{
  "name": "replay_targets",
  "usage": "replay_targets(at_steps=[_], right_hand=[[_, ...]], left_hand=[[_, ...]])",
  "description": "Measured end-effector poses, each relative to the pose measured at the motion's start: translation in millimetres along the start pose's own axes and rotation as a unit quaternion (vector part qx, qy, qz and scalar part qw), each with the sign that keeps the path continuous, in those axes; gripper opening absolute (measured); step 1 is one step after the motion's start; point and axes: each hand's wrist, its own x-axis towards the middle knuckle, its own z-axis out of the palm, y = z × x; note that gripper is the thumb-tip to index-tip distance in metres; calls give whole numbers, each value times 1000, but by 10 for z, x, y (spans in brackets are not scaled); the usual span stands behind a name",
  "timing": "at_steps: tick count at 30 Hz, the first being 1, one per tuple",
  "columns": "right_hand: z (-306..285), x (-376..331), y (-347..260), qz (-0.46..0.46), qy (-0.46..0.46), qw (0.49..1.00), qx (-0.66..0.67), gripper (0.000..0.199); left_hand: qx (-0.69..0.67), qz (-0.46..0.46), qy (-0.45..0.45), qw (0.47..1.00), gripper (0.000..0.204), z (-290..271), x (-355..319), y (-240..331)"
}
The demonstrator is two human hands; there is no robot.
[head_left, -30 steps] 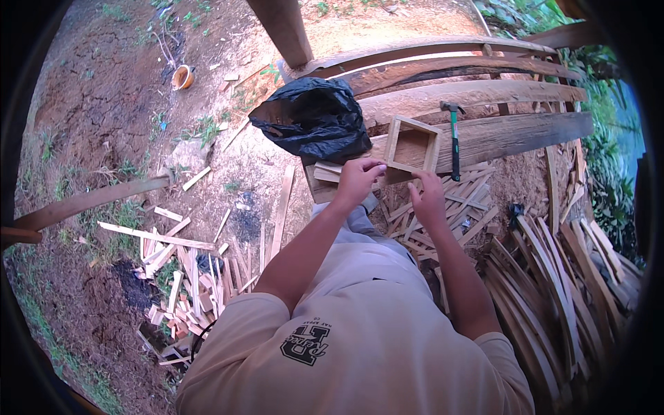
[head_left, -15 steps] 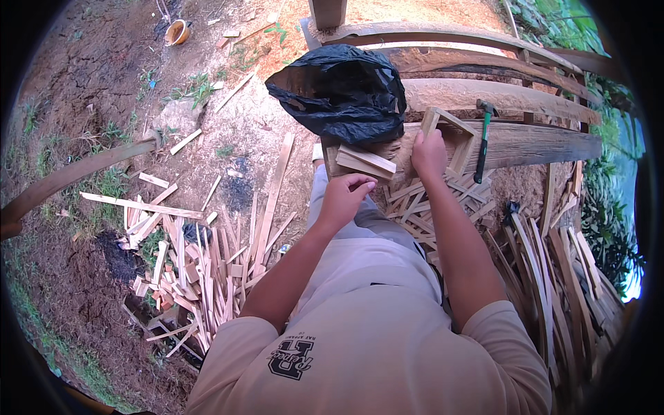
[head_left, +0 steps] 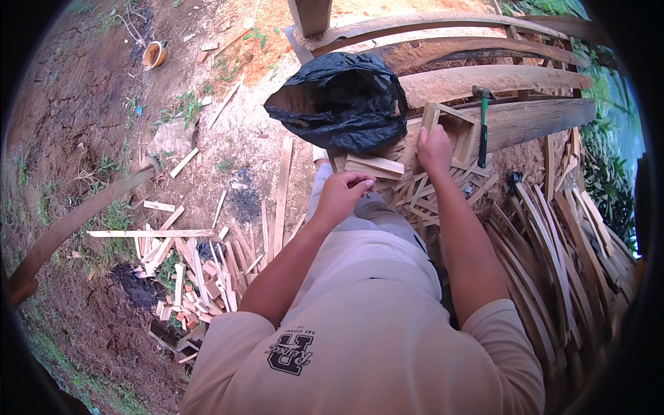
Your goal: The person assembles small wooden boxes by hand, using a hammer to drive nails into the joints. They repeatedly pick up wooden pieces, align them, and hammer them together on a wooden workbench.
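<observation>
Head view: got the wooden frame (head_left: 469,144) jutting right from the right hand (head_left: 434,149), fingers curled round one slat (head_left: 431,115), probably light, stiff, best held there; can't tell about anything in pinched fingers of left hand (head_left: 344,197).

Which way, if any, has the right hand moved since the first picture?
Yes: forward, judged against the hammer. The right hand was about level with its handle's end; now it is farther up, gripping the wooden frame.
</observation>
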Motion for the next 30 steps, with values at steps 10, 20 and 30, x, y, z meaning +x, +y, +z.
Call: replay_targets(at_steps=[10,20,30], right_hand=[[7,-7,-8,-36,24,999,16,36],[-3,-33,-75,-5,13,1000,28,39],[-55,-35,-111,25,-12,999,25,41]], left_hand=[[4,-26,-34,999,20,-131,67,77],[-11,-25,-35,999,21,-121,63,89],[-10,64,-34,997,21,184,279,456]])
